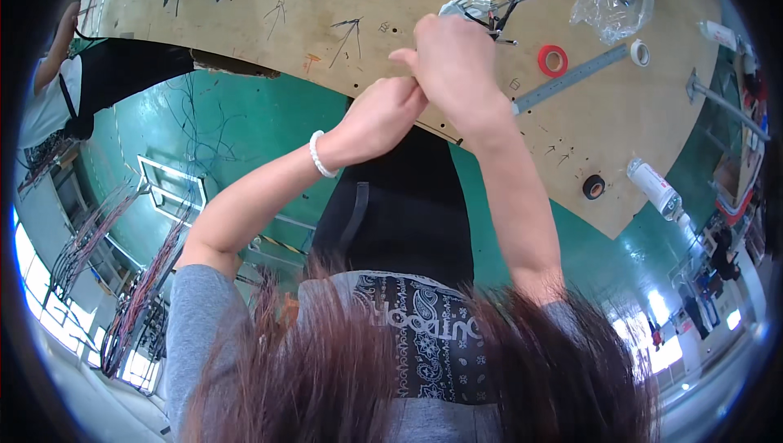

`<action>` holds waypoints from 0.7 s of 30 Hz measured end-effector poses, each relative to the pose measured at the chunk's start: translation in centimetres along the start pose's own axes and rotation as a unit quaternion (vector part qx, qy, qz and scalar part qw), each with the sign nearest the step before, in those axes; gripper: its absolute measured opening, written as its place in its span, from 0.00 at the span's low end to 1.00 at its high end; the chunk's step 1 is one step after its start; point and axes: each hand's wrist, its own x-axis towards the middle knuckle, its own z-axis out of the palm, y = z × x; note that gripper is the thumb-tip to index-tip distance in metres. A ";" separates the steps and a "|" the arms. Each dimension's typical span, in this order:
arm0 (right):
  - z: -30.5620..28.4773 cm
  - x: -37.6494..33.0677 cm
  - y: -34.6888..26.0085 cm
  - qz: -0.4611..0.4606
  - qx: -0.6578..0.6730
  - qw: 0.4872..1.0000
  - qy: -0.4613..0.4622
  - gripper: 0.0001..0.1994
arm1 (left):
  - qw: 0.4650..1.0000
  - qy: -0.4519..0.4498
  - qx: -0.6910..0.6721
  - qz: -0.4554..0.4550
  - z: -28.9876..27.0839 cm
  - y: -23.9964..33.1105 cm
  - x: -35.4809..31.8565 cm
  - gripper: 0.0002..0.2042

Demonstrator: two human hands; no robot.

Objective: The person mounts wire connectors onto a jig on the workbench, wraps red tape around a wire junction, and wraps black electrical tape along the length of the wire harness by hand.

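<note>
Over the near edge of the wooden board, my two hands meet. My left hand (pixel 377 119), below a white beaded bracelet (pixel 320 154), is closed with its fingertips tucked against my right hand; whatever it pinches is hidden. My right hand (pixel 458 68) is curled with its back upward and its thumb pointing left, and its grip is also hidden. Just past my right knuckles lies a bundle of white connectors (pixel 466 4) with dark wires (pixel 507 17). From this view I cannot tell whether my right hand touches that bundle.
On the board (pixel 367 2) lie a steel ruler (pixel 571 78), a red tape roll (pixel 552 60), a white tape roll (pixel 639 53), a black tape roll (pixel 594 187) and a clear plastic bag (pixel 608 6). A bottle (pixel 654 188) is at the right edge. Another person (pixel 53 92) is at far left.
</note>
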 end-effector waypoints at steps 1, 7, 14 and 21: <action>0.2 -0.5 0.3 0.002 -0.003 1.000 -0.002 0.14 | 0.992 -0.023 -0.114 -0.043 0.1 -0.2 0.2 0.23; 3.7 -9.0 4.9 0.161 0.424 0.850 0.266 0.16 | 0.848 -0.135 -0.473 -0.196 -0.7 1.1 -0.7 0.22; 6.3 -3.0 7.9 -0.112 0.730 0.670 -0.075 0.26 | 0.754 -0.169 -0.590 -0.235 -0.7 1.4 -1.0 0.20; 5.6 -1.7 10.9 -0.093 0.627 0.762 -0.136 0.19 | 0.740 -0.172 -0.605 -0.239 -1.2 1.9 -1.1 0.20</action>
